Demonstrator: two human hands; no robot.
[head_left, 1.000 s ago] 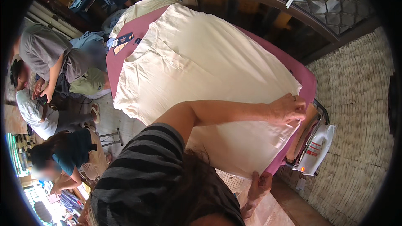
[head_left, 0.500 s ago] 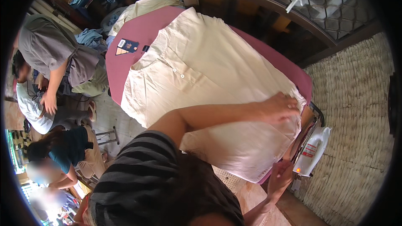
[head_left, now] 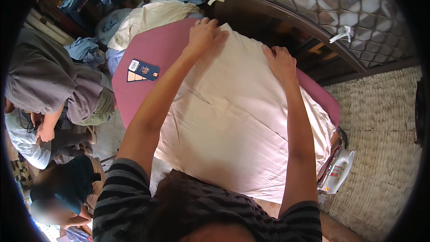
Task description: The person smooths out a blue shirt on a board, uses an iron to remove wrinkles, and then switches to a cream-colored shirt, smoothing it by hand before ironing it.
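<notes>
A cream shirt (head_left: 237, 107) lies spread over a maroon ironing board (head_left: 179, 31). Near its far left corner, my left hand (head_left: 206, 38) rests with fingers stretched and thumb apart. My right hand (head_left: 282, 62) lies on the far edge of the cloth, thumb spread from the slightly bent fingers. Creases run across the middle of the shirt, and my left forearm covers part of its left side. A dark blue hang tag (head_left: 143, 70) with a white label lies on the board, left of my left forearm.
An iron (head_left: 337, 171) with a small orange light stands at the board's right end. Beyond the board is a dark lattice gate (head_left: 322, 13). Cream cloth (head_left: 143, 20) and blue garments (head_left: 85, 49) are heaped at the far left. Several people work at the left, one in grey (head_left: 40, 76).
Both hands have gone from the shirt's right end to its far edge. The shirt has shifted and turned, and its neckline and buttons no longer show plainly. The iron stays at the right end.
</notes>
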